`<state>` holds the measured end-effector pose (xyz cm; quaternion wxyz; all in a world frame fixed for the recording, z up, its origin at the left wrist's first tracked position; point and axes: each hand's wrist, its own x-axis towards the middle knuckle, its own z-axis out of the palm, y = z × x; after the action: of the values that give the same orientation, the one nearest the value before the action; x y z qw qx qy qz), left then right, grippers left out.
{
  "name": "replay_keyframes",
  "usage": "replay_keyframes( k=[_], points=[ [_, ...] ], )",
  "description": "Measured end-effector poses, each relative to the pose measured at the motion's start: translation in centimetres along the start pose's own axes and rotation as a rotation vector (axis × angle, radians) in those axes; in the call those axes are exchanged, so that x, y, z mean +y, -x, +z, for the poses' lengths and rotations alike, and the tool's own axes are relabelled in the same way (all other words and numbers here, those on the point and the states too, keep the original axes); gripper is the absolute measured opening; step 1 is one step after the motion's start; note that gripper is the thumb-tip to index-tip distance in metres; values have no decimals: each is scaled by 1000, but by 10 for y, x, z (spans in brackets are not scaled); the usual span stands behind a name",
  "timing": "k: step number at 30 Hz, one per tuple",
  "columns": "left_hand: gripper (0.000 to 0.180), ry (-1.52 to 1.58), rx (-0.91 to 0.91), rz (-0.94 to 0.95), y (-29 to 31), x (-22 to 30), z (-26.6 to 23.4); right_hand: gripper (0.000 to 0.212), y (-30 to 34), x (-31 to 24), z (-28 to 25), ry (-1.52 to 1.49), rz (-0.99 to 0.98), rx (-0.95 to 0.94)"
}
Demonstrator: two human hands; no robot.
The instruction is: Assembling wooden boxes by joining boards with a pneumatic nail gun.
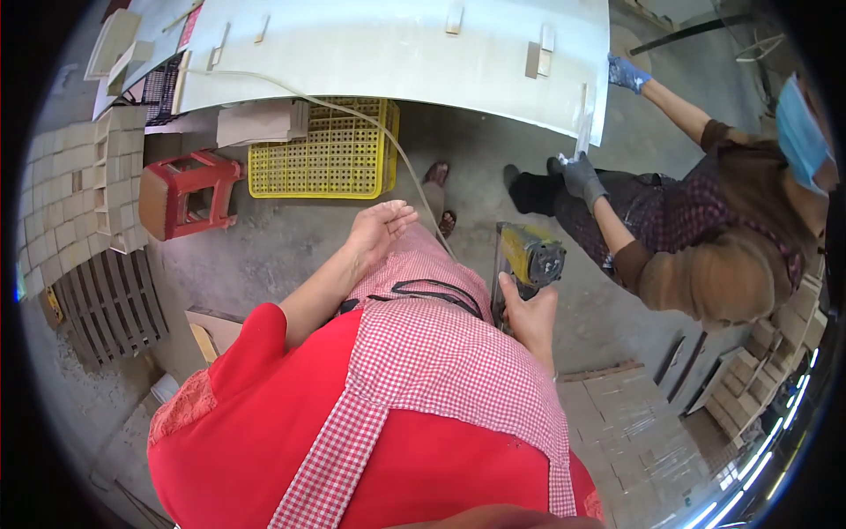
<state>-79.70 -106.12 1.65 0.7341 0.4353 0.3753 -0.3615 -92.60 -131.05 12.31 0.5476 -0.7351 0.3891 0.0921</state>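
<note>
the big pale panel (pixel 397 53) lies flat across the top of the view, a co-worker's gloved hands (pixel 583 176) at its right edge, and a thin hose (pixel 352 110) trails under it past the yellow crate (pixel 330 150). the right hand (pixel 529 313) is wrapped tight on the yellow nail gun (pixel 527 260), held low at the hip well short of the panel. the left hand (pixel 379 227) hangs empty, fingers loosely spread; best keep the muzzle down and the hose free.

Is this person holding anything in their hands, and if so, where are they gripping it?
The right hand grips a yellow power tool at its lower, near end. The left hand is open and holds nothing.
</note>
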Motion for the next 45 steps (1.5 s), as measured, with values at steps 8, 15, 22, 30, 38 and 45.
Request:
replay_keyframes(
  k=[8, 15, 22, 30, 38, 45],
  points=[
    [13, 18, 20, 144, 82, -9, -29, 28, 60, -14, -8, 37, -93, -63],
    [11, 150, -18, 207, 118, -20, -106, 26, 87, -53, 46, 126, -246, -122],
    [11, 384, 47, 236, 175, -35, -246, 27, 168, -113, 136, 159, -329, -282],
    [13, 536, 114, 425, 251, -41, -391, 35, 295, -168, 262, -57, -449, -578],
    [26, 433, -8, 563, 282, -35, -419, 31, 400, -228, 339, 230, -1147, -1133],
    [41, 563, -215, 769, 392, 22, -355, 28, 469, -250, 411, -108, -1330, -1402]
  ],
)
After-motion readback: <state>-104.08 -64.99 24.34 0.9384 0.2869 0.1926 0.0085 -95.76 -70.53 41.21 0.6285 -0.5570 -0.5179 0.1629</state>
